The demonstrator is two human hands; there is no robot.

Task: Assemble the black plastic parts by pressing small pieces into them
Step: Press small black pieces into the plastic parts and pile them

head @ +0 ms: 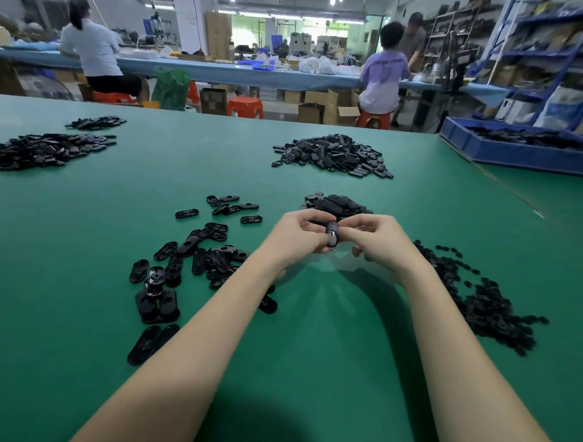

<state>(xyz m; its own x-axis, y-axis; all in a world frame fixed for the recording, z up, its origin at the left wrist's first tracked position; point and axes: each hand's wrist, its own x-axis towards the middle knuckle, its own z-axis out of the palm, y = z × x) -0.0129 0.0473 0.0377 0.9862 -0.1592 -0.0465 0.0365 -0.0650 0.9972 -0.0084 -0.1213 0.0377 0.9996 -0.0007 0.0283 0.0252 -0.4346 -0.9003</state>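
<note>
Green table (94,221) | my left hand (293,235) and right hand (375,239) both pinch black part (332,237) between them | light, stiff; I'd grip edges.

A factory floor: long workbenches (220,71), parts piles (332,156), stock shelves (536,47).

A: Bright, even light from the ceiling lamps (332,2); the green worktop (239,164) shows pale sheen and soft, fanned shadows beneath the forearms.

B: Edges bow from the wide lens. The shelves (536,63) at right smear, and the far room is soft.
</note>
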